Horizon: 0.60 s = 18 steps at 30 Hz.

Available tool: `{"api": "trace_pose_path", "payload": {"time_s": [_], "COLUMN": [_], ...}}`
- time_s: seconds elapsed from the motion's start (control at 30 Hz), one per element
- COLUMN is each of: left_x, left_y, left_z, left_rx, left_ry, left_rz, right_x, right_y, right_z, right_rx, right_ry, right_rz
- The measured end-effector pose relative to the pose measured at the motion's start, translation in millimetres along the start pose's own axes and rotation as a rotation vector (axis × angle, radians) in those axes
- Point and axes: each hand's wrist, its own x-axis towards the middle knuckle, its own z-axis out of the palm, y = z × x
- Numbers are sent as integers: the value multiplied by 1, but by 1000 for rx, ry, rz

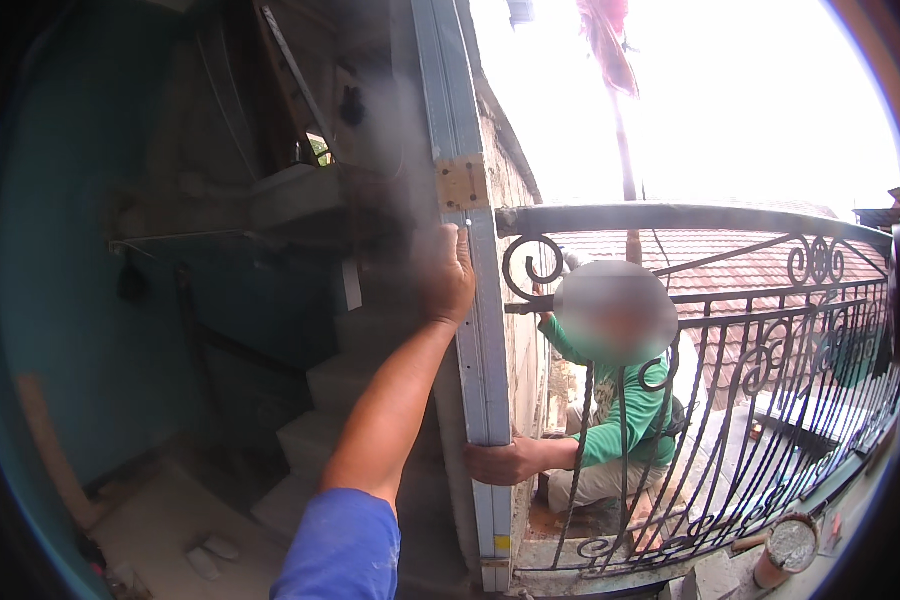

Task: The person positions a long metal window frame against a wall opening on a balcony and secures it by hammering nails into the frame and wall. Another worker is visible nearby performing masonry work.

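An upright grey metal channel [482,380] stands along the edge of the wall opening. My left hand [450,275] is closed around its left edge, just below a wooden patch [462,182] with dark dots on it. Some of my fingers are hidden behind the channel. A small white spot shows by my thumb; I cannot tell what it is. Lower down, a co-worker's hand [505,462] grips the same channel from the right. That co-worker, in a green long-sleeved top [630,415], crouches behind the railing. My right hand is out of view.
A black wrought-iron railing [690,215] with scrolls runs off to the right, before a tiled roof [740,255]. A bucket of grey material [790,548] stands at the lower right. On the dark left side are stairs [315,445], a teal wall [60,250] and slippers [210,558].
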Motion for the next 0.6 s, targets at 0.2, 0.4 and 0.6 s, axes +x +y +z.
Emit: {"api": "trace_pose_path", "payload": {"time_s": [0.2,0.4,0.6], "left_x": [4,6,7], "left_y": [-2,-2,-2], "left_z": [-1,-5,-11], "left_rx": [-22,-11,-20], "left_ry": [14,-5,-83], "left_rz": [39,32,19], "right_x": [-18,-39,-41], "right_y": [-2,-2,-24], "right_z": [-5,-9,-8], "right_rx": [40,88,162], "right_ry": [36,79,98], "right_rz": [-12,-45,-202]}}
